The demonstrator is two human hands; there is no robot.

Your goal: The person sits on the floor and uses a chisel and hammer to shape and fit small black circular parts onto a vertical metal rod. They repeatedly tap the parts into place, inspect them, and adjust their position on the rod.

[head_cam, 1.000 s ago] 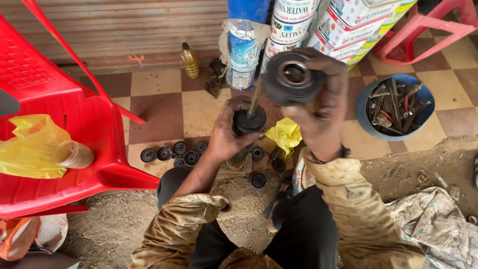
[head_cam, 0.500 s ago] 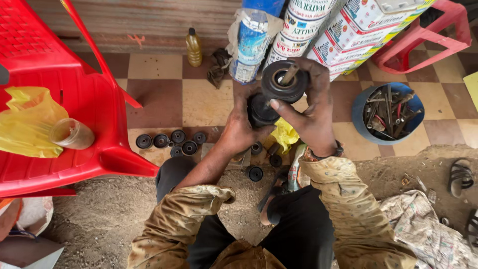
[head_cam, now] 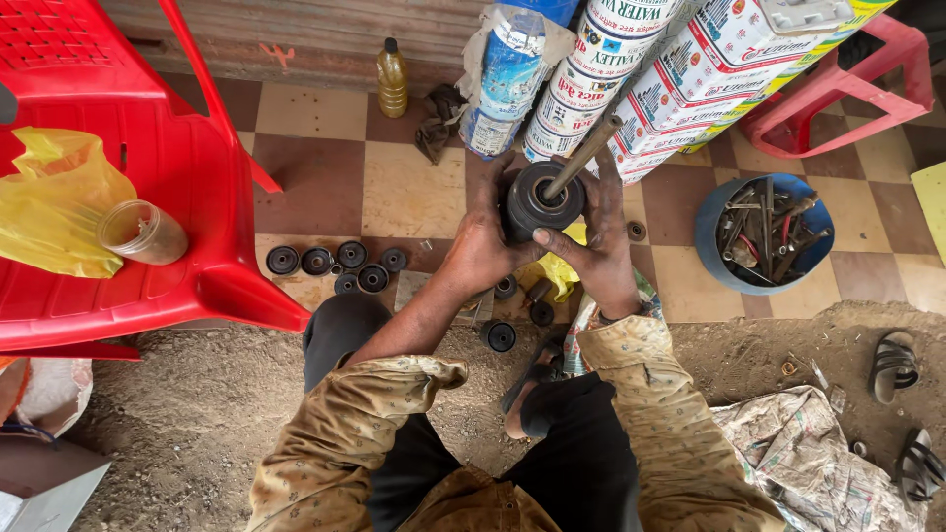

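At centre frame, a black round part (head_cam: 537, 202) is being gripped by the closed left hand (head_cam: 483, 246) and right hand (head_cam: 601, 251), already threaded on a metal rod (head_cam: 586, 156); loose discs (head_cam: 340, 268) are lying unfitted at nine o'clock.

Checkered tile floor (head_cam: 315, 108), red plastic chair (head_cam: 148, 148)

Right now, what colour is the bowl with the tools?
Blue: the bowl, right of the hands, head view.

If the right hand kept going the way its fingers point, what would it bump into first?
Probably the striped printed cans lying just beyond the right hand, which holds the round black rubber part; depth is hard to judge.
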